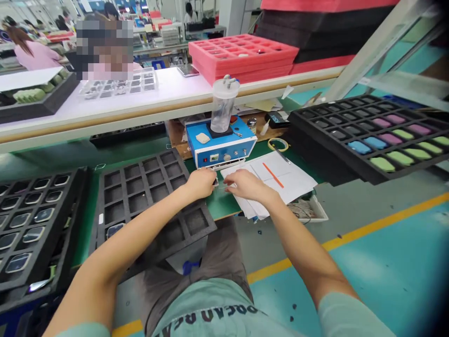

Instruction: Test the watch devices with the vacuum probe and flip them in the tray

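Observation:
In front of the blue box-shaped device [220, 140], my left hand [202, 182] is closed, fingers curled down. A small dark, shiny-edged piece [216, 181] shows at its fingertips, too small to name. Close by on the right, my right hand [245, 183] has its fingers bent and drawn together toward the left hand, over the edge of the white paper sheets [298, 178]. Something thin and clear seems to be at its fingertips, but I cannot make it out. Left of my hands lies a black foam tray [156, 177] with square compartments; one holds a square glass-like piece [115, 229].
A clear lidded jar [221, 110] stands on the device. An orange stick [272, 175] lies on the paper. Foam trays of square pieces [44, 215] and coloured pieces [400, 160] flank me. Red foam trays [242, 51] sit on the shelf; a person [108, 51] is beyond.

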